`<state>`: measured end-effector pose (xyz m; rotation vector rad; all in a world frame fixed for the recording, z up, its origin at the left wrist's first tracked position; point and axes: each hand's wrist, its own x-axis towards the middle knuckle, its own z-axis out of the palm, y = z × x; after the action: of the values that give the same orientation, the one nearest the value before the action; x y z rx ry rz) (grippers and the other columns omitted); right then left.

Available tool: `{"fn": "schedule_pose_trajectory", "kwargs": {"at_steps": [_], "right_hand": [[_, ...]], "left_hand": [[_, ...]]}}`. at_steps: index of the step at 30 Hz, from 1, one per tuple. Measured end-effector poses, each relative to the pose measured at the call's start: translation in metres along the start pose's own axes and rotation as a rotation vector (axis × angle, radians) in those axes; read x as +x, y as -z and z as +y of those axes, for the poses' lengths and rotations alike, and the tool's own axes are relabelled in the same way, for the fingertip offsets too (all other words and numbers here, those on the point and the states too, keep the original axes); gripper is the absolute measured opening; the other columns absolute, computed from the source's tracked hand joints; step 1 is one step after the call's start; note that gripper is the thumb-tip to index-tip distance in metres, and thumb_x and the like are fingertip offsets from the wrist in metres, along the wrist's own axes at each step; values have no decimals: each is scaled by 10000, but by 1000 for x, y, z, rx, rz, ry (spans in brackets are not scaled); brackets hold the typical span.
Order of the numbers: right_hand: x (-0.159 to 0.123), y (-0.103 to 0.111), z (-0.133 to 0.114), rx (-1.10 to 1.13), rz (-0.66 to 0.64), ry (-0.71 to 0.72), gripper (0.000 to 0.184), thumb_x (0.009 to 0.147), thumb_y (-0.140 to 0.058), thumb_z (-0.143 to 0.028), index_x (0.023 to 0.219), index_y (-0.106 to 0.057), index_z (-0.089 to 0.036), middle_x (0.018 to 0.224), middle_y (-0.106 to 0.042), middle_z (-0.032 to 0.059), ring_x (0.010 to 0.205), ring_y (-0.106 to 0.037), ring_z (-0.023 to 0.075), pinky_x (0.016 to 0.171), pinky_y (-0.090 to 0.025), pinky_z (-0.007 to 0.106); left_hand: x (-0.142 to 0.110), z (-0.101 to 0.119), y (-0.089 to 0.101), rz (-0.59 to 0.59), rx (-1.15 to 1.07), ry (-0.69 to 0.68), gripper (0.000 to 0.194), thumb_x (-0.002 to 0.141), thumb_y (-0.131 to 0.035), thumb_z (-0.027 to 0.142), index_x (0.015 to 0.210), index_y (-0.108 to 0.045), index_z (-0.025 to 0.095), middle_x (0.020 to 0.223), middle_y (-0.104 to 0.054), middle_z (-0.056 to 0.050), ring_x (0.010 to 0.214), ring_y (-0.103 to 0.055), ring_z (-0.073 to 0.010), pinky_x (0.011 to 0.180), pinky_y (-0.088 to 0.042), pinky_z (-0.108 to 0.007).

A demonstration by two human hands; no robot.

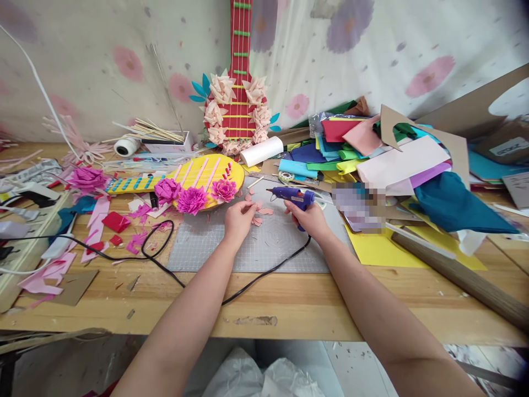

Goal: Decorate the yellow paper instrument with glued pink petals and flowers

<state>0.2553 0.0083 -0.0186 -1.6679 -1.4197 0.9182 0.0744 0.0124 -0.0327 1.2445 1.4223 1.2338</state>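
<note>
My right hand [308, 216] is wrapped round the handle of a blue hot glue gun [291, 196], its nozzle pointing left. A black cord runs from its handle down across the table. The fingers of my left hand [241, 220] are pinched together just left of the nozzle; what they hold, if anything, is too small to make out. Beside those fingertips, several small pink paper pieces [265, 211] lie on a grey cutting mat [285, 259]. Behind my left hand rests a yellow paper guitar [198, 171] with magenta paper flowers [192, 200].
A red paper instrument [239, 110] with pale pink flowers leans against the wall. Coloured paper and fabric [326, 151] pile up at the back right, near a blurred phone-like object [357, 209]. A brown tube [463, 281] lies right. Pink scraps and a power strip [28, 248] are left.
</note>
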Motion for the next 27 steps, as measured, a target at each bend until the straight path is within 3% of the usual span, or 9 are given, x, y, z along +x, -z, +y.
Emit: {"fn": "schedule_pose_trajectory", "kwargs": {"at_steps": [5,9,15,20,23,27], "right_hand": [[16,-11,13,-86,127,60,441,696,-533,-619,664,-622,-188,507,-572,23,439,-510,149,456,-401,270],[21,-17,9,-294,197,83,405,716,-529,-590,657,-587,-193,602,-614,71,596,-587,211,550,-424,302],[12,-12,3,-510,151,124,432,734,-525,-571,879,-596,-170,815,-645,107,782,-606,247,646,-443,327],[-12,8,-7,-844,283,273,461,670,-641,-478,947,-556,-120,1005,-585,188,994,-529,325,817,-408,409],[-28,18,-17,-891,139,227,336,703,-613,-485,825,-557,-177,860,-611,133,889,-571,290,740,-420,374],[-40,18,-31,-792,-4,165,259,752,-559,-457,713,-516,-205,667,-591,50,690,-590,219,599,-400,315]], "left_hand": [[0,-5,-4,-12,-119,-2,236,704,-631,363,823,-667,163,737,-679,-24,473,-591,-99,438,-485,-221],[-3,6,-9,16,-294,66,231,674,-667,328,784,-649,126,713,-653,-29,479,-563,-83,400,-472,-200],[-12,39,-18,-25,-719,472,83,739,-636,195,757,-605,120,683,-607,8,457,-520,-15,461,-489,-146],[-12,54,-17,62,-1013,676,84,778,-612,161,726,-555,128,546,-462,65,370,-387,28,401,-427,-73],[-14,57,-16,79,-1088,721,53,800,-585,151,758,-565,126,551,-433,68,355,-348,37,379,-402,-53],[-17,56,-16,99,-1160,732,23,807,-569,129,789,-578,120,574,-421,62,354,-330,38,358,-375,-43]]}}
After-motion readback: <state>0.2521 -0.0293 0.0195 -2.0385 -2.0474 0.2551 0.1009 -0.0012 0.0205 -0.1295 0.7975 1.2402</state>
